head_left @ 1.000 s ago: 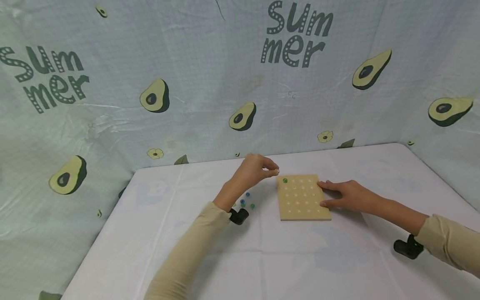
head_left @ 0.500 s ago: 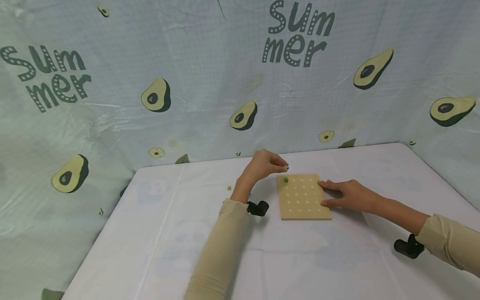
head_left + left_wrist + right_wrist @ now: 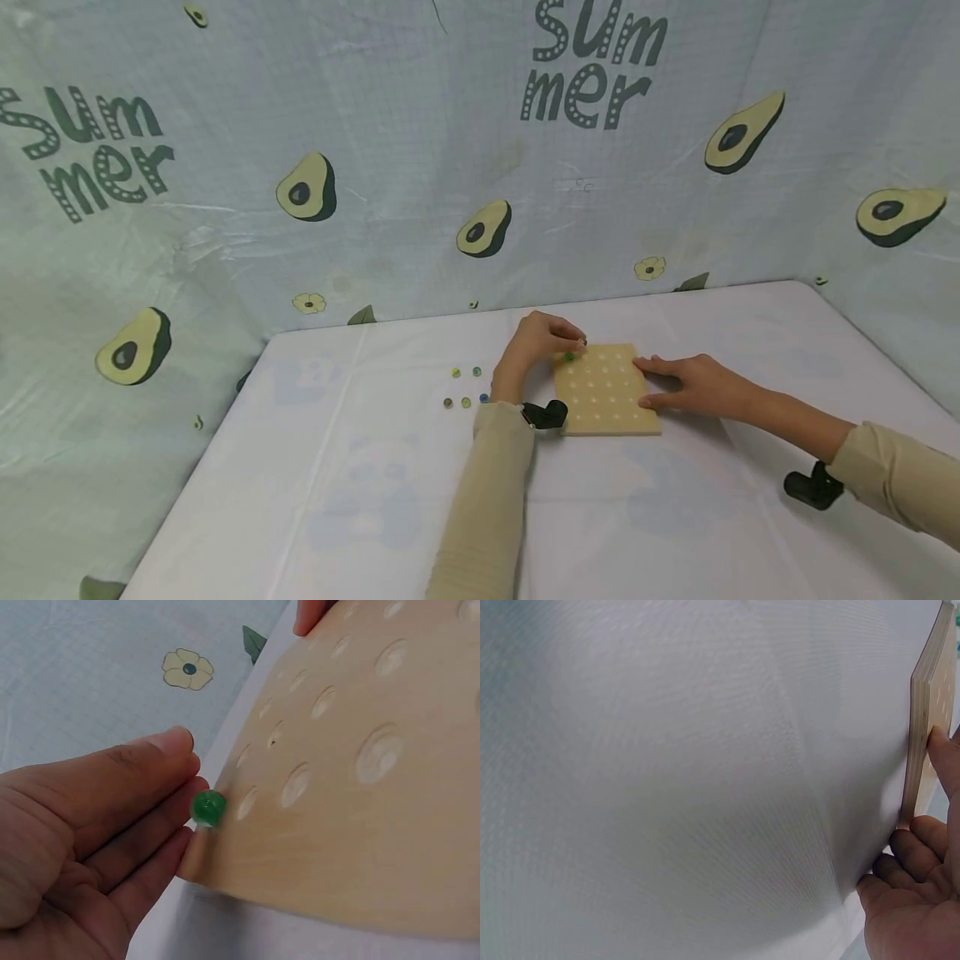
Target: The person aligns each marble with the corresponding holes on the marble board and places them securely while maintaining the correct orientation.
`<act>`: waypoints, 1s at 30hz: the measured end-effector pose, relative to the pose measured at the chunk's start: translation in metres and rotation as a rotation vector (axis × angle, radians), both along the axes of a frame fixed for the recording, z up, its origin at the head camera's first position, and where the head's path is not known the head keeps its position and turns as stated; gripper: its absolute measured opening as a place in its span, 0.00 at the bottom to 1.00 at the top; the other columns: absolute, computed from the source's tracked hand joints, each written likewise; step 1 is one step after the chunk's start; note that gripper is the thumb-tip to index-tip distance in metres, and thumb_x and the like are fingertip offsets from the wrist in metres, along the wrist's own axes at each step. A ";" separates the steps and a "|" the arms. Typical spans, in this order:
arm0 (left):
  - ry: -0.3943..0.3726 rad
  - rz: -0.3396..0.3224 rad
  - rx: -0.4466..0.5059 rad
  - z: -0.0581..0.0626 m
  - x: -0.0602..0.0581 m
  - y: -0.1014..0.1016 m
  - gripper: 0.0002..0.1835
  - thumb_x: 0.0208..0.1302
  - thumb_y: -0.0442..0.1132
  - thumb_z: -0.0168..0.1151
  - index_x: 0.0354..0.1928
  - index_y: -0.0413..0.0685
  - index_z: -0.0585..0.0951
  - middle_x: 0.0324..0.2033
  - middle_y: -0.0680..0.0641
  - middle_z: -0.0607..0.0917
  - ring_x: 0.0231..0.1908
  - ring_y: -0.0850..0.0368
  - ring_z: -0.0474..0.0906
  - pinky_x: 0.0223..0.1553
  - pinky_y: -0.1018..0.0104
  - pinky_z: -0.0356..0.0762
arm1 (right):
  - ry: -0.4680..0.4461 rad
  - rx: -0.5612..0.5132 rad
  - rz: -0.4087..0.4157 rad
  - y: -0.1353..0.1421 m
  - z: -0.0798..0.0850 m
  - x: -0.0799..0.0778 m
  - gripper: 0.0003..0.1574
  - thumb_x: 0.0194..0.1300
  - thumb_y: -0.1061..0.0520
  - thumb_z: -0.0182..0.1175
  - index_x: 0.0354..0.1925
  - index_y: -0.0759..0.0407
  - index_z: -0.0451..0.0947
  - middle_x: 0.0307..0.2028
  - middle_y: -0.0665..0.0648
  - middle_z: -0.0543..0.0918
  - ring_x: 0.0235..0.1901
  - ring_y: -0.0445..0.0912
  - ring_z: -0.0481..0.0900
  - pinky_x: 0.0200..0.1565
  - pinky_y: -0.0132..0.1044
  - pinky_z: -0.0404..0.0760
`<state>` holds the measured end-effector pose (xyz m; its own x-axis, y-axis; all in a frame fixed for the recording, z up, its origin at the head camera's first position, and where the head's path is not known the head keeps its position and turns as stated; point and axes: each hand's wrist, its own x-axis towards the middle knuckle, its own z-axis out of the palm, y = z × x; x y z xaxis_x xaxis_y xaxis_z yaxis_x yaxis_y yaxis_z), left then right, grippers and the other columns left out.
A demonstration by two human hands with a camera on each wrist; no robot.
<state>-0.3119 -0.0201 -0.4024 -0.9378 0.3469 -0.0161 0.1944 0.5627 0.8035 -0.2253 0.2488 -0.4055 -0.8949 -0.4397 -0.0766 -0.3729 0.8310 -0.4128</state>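
A square wooden board [image 3: 607,392] with rows of round hollows lies on the table. A green marble [image 3: 208,808] sits in its far left corner hollow. Over the board's far edge, my left hand [image 3: 534,343] pinches a small marble [image 3: 582,342] between thumb and fingertips; in the left wrist view the thumb hides it, and the other fingers are right beside the green marble. My right hand [image 3: 697,386] touches the board's right edge with thumb and forefinger spread apart. In the right wrist view, the thumb [image 3: 941,754] overlaps the board's face and the other fingers are beside its edge.
Left of the board several loose marbles, among them a yellow-green marble [image 3: 455,372], a brown marble [image 3: 447,402] and a blue marble [image 3: 483,398], lie on the white tablecloth [image 3: 360,500]. A printed curtain [image 3: 405,167] hangs behind the table.
My left hand has moved right with its marble, from left of the board to its far left corner, then lower. More loose marbles show behind the forearm. The right hand stays at the edge.
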 end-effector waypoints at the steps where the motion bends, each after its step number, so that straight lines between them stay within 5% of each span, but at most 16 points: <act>1: -0.004 0.002 -0.003 0.000 0.000 0.001 0.07 0.60 0.43 0.76 0.40 0.54 0.92 0.35 0.58 0.91 0.43 0.65 0.80 0.48 0.69 0.77 | 0.002 -0.002 0.001 0.000 0.000 0.000 0.56 0.60 0.26 0.65 0.73 0.58 0.68 0.68 0.72 0.69 0.68 0.67 0.68 0.61 0.63 0.73; 19: -0.013 0.048 -0.146 0.007 0.014 0.015 0.07 0.57 0.40 0.78 0.39 0.53 0.93 0.39 0.57 0.91 0.44 0.63 0.80 0.48 0.72 0.77 | -0.020 0.016 -0.018 -0.002 0.001 0.002 0.57 0.61 0.25 0.64 0.74 0.58 0.67 0.69 0.72 0.68 0.68 0.68 0.66 0.62 0.64 0.71; 30: -0.005 0.077 -0.123 0.003 0.017 0.017 0.07 0.55 0.38 0.79 0.37 0.52 0.93 0.36 0.56 0.90 0.42 0.63 0.80 0.47 0.71 0.79 | -0.016 0.002 -0.007 -0.003 0.002 0.005 0.55 0.61 0.27 0.65 0.74 0.58 0.67 0.69 0.72 0.68 0.68 0.68 0.66 0.63 0.63 0.71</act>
<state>-0.2946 -0.0031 -0.3991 -0.9614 0.2687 -0.0590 0.1425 0.6700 0.7286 -0.2206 0.2461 -0.4034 -0.8968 -0.4329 -0.0914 -0.3603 0.8344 -0.4170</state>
